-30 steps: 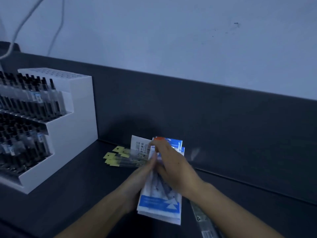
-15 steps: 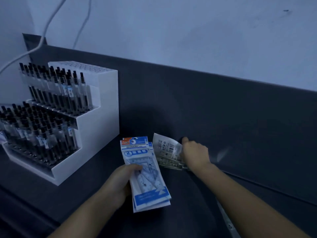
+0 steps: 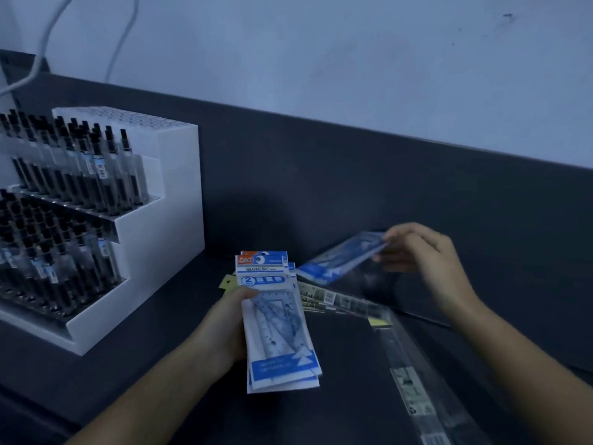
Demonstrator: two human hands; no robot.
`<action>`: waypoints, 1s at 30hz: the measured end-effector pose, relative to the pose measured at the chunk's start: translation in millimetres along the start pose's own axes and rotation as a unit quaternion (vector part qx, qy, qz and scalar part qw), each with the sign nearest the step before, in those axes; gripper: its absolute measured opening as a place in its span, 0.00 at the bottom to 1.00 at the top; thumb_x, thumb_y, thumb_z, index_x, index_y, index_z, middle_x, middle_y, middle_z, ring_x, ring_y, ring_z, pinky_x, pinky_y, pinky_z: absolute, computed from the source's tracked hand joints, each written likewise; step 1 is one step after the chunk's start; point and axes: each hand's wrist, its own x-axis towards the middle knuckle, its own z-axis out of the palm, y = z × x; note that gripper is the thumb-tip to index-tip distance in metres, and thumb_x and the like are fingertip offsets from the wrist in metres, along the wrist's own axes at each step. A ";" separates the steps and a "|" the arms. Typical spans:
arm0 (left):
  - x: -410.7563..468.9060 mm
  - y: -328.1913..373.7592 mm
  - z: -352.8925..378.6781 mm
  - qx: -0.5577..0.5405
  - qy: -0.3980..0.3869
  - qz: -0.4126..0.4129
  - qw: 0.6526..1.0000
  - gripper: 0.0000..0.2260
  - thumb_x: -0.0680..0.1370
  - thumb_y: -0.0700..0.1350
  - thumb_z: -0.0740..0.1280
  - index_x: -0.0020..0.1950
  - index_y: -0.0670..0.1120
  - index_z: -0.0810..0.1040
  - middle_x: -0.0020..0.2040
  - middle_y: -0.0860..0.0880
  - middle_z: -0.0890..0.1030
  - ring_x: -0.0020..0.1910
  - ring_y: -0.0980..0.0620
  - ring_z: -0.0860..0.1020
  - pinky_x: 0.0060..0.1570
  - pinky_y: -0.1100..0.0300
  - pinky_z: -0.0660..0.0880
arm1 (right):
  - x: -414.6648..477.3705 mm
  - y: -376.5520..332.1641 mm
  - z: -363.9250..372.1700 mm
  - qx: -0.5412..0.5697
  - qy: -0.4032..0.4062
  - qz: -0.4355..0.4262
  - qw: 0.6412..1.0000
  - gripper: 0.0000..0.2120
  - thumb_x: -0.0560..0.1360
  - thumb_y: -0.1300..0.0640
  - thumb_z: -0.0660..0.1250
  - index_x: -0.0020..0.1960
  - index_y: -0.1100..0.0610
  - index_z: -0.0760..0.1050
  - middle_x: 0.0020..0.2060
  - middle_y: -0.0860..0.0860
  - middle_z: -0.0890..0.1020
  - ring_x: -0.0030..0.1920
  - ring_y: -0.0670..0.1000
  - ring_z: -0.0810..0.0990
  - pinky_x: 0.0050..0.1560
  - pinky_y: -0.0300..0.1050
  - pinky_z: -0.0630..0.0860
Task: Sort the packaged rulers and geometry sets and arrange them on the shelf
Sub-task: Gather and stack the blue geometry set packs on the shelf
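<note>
Pen rack (image 3: 154, 220) blocks the left end of the shelf (image 3: 179, 309). Hand room lies between rack and flat rulers (image 3: 348, 304); back panel (image 3: 321, 187) closes the rear. Far right dim, probably open.

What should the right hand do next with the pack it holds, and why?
Probably lay the pack on the stack. The right hand pinches it by one end, above the shelf, and it looks like the same blue kind that the left hand grips. The rulers lie separately on the shelf, so it likely does not belong with them.
</note>
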 end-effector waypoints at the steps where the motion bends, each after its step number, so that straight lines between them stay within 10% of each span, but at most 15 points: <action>1: 0.8 -2.2 6.6 0.005 -0.017 -0.006 1.000 0.11 0.77 0.44 0.59 0.53 0.43 0.79 0.51 0.38 0.83 0.52 0.39 0.79 0.45 0.48 0.75 | -8.8 4.6 -0.9 0.038 0.001 0.021 0.999 0.12 0.76 0.68 0.57 0.39 0.61 0.76 0.32 0.52 0.81 0.34 0.51 0.82 0.36 0.43 0.79; 11: -1.1 -28.4 67.7 0.123 -0.082 0.037 0.988 0.09 0.79 0.41 0.62 0.55 0.43 0.79 0.48 0.43 0.85 0.48 0.44 0.83 0.50 0.49 0.78 | -46.8 50.2 -21.9 0.193 0.025 0.177 0.965 0.10 0.74 0.70 0.65 0.47 0.59 0.68 0.28 0.56 0.77 0.25 0.50 0.70 0.22 0.38 0.68; 21: -12.0 -57.8 122.4 0.184 -0.131 0.118 0.967 0.09 0.77 0.40 0.65 0.57 0.46 0.78 0.48 0.49 0.85 0.46 0.51 0.84 0.40 0.62 0.79 | -51.1 62.8 -48.5 -0.037 -0.003 0.107 0.994 0.17 0.74 0.57 0.69 0.61 0.54 0.68 0.33 0.48 0.78 0.37 0.47 0.79 0.43 0.40 0.76; 25: -16.9 -65.9 142.1 0.179 -0.156 0.208 0.949 0.12 0.78 0.36 0.62 0.58 0.48 0.76 0.52 0.51 0.84 0.49 0.55 0.83 0.40 0.67 0.77 | -58.9 51.7 -65.5 0.126 -0.057 0.197 0.971 0.13 0.76 0.51 0.65 0.57 0.56 0.74 0.49 0.54 0.84 0.52 0.56 0.83 0.57 0.55 0.77; 30: -22.0 -86.1 185.7 0.185 -0.202 0.264 0.925 0.17 0.80 0.35 0.59 0.62 0.54 0.71 0.56 0.56 0.82 0.56 0.58 0.79 0.50 0.65 0.77 | -71.6 49.6 -104.6 0.172 -0.048 0.068 0.982 0.12 0.77 0.57 0.61 0.57 0.60 0.75 0.51 0.56 0.84 0.51 0.54 0.83 0.48 0.46 0.81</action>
